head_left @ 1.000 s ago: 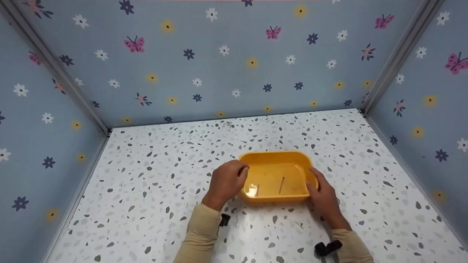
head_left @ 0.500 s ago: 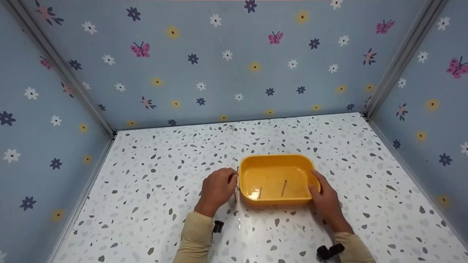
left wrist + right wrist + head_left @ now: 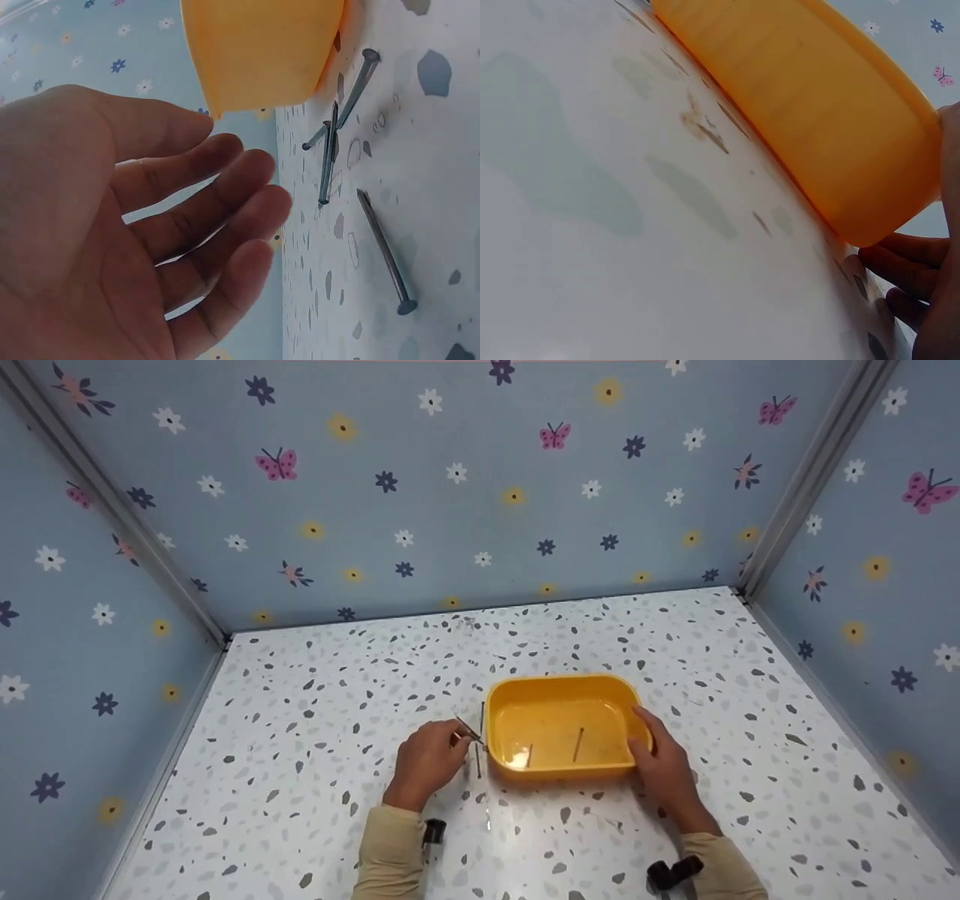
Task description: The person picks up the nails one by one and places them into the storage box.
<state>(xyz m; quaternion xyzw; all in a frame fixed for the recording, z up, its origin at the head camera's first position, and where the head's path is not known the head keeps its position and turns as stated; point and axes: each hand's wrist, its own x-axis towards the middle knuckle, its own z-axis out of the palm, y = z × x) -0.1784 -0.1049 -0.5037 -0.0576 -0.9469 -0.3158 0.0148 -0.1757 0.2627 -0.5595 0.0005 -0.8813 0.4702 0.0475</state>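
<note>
My right hand [image 3: 666, 769] grips the right end of a yellow plastic tub [image 3: 562, 682], thumb inside the rim and fingers outside. Two thin nails [image 3: 578, 744] lie on the tub's floor. Left of the tub, my left hand [image 3: 429, 761] hovers close over the table with loosely bent fingers. In the left wrist view its fingers [image 3: 225, 202] are spread a little and hold nothing. Several steel nails lie beside the tub: some crossed in a small heap [image 3: 328, 165], and a separate nail [image 3: 386, 255] nearer the camera.
The tub stands on a white speckled table [image 3: 337, 682]. Blue flowered panels [image 3: 450, 510] enclose the table at the back and both sides, joined by grey metal corner posts [image 3: 817, 472]. A black wrist strap piece [image 3: 675, 872] is on the right sleeve.
My left hand has moved from the tub's left rim leftward and toward me. The nails beside the tub have come into view. My right hand stays on the tub.
</note>
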